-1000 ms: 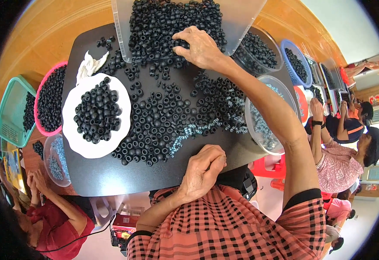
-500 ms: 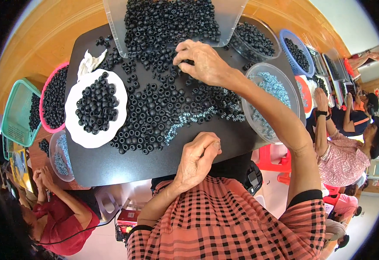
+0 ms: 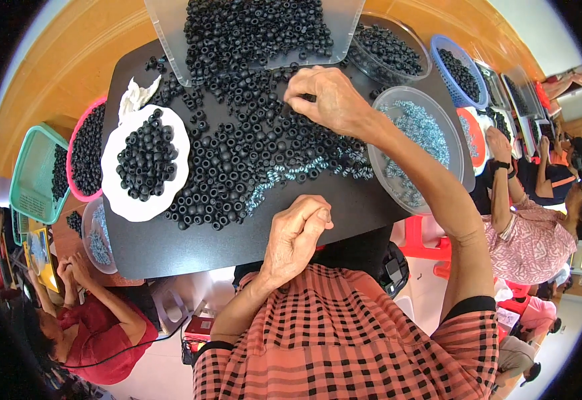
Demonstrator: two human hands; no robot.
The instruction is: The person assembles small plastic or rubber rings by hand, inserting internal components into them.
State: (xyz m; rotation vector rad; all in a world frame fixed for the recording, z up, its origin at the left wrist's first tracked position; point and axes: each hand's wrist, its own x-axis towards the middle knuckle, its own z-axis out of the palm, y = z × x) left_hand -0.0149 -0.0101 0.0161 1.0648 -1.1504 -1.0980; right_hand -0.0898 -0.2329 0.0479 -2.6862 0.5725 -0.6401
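Observation:
A wide heap of black beads [image 3: 224, 160] with round holes covers the table. Along the heap's near side runs a wavy band of small light-blue metallic pieces [image 3: 284, 175]. My right hand [image 3: 327, 99] hangs low over the far part of the heap, fingers curled toward the thumb; whatever they pinch is hidden. Close to the table's front edge, my left hand [image 3: 296, 235] is closed in a fist, its thumb on top, and its contents do not show. A clear plastic bin [image 3: 171, 53] full of black beads lies tipped beyond my right hand, spilling onto the table.
At left on the dark table [image 3: 164, 250] are a white scalloped plate [image 3: 119, 200] of beads and a crumpled white cloth [image 3: 137, 97]. A clear tub [image 3: 377, 160] of light-blue pieces sits under my right forearm. Coloured baskets flank the table; co-workers sit on both sides.
My right hand has shifted right and slightly nearer over the heap, its fingers still curled. My left fist stays by the table edge. The whole view has tilted a little.

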